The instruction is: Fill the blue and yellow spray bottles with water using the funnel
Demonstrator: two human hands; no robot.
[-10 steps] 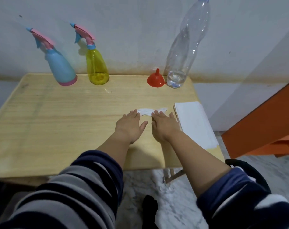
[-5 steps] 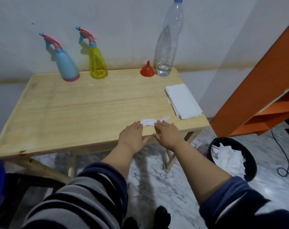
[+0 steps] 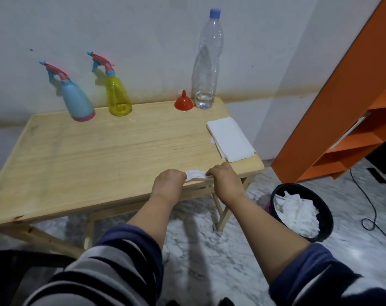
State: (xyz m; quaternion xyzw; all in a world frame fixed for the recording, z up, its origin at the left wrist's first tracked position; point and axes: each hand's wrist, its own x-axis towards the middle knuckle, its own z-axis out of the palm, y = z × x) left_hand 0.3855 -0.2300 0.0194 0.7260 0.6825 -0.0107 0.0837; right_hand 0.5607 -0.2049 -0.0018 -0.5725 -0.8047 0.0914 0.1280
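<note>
A blue spray bottle (image 3: 78, 100) and a yellow spray bottle (image 3: 118, 96), both with pink trigger heads, stand at the back of the wooden table (image 3: 88, 155). A red funnel (image 3: 183, 102) sits upside down beside a tall clear plastic bottle (image 3: 206, 62) with a little water at its bottom and a blue cap. At the table's front edge, my left hand (image 3: 169, 181) and my right hand (image 3: 224, 178) both grip a crumpled white tissue (image 3: 195, 174) stretched between them.
A stack of white tissues (image 3: 230, 139) lies on the table's right side. A black waste bin (image 3: 302, 212) holding crumpled white paper stands on the marble floor to the right. An orange shelf (image 3: 342, 107) rises at the far right, with a black cable (image 3: 368, 208) on the floor.
Both hands have drawn the tissue back from mid-table to the front edge and closed on it. The view has pulled back, bringing the waste bin and floor into sight.
</note>
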